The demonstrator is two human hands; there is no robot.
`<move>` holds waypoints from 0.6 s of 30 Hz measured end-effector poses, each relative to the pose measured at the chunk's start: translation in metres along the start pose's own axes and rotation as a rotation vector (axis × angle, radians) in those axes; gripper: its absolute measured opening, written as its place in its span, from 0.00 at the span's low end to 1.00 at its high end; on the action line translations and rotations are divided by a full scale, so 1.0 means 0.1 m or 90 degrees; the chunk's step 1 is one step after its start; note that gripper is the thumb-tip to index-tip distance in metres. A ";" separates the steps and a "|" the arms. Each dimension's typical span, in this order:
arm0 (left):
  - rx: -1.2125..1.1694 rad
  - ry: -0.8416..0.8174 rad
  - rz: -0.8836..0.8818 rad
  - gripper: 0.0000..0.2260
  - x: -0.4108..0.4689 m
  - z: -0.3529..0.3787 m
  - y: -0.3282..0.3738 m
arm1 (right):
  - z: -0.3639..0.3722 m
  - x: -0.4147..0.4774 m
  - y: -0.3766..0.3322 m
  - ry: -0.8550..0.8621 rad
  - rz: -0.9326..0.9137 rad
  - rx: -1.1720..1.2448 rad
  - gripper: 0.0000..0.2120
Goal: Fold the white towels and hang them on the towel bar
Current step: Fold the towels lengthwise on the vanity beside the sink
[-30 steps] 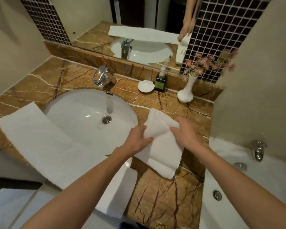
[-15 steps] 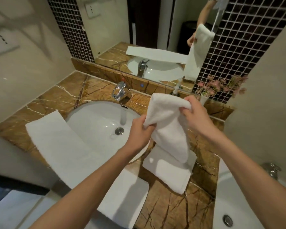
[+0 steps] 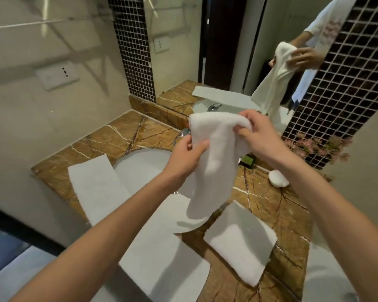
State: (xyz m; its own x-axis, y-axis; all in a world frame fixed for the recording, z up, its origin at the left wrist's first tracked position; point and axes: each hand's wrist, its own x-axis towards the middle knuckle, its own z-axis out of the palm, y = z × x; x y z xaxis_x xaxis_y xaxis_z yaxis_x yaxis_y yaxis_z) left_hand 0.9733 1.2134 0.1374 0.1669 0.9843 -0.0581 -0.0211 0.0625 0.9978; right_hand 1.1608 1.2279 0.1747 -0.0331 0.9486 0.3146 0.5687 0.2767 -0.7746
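A long towel point(image 3: 100, 190) lies flat across the sink point(image 3: 144, 168). Above the sink, the left hand point(image 3: 184, 154) and right hand point(image 3: 258, 136) each pinch the top of a hanging towel point(image 3: 214, 166). Right of the sink lies a folded towel point(image 3: 238, 243). No towel bar shows, so the hanging seems still to come.

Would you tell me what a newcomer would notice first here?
The white towel held up mid-frame, the left hand pinching its left edge and the right hand gripping its top. Below, a long towel lies across the sink, and a folded towel sits on the counter at lower right.
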 end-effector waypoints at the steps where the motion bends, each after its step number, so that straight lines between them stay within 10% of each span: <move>1: -0.068 -0.003 -0.038 0.14 0.01 -0.05 0.05 | 0.04 0.02 -0.05 -0.011 -0.014 0.002 0.08; 9: -0.520 -0.090 -0.168 0.39 -0.08 -0.74 0.26 | 0.53 0.03 -0.42 -0.129 -0.087 0.119 0.11; 14: -0.488 0.080 -0.128 0.05 -0.18 -1.05 0.36 | 0.82 0.01 -0.68 -0.198 -0.089 0.153 0.10; 18: -0.447 0.164 -0.107 0.10 -0.23 -1.29 0.31 | 0.98 0.00 -0.76 -0.321 -0.010 0.292 0.17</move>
State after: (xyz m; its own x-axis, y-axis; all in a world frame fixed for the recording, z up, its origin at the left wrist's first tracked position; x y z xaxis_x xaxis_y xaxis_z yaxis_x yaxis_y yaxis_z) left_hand 0.8417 1.2142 0.1655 -0.0096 0.9544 -0.2984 -0.6520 0.2203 0.7255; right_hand 1.0370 1.2213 0.1802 -0.4802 0.8689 0.1201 0.1622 0.2225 -0.9614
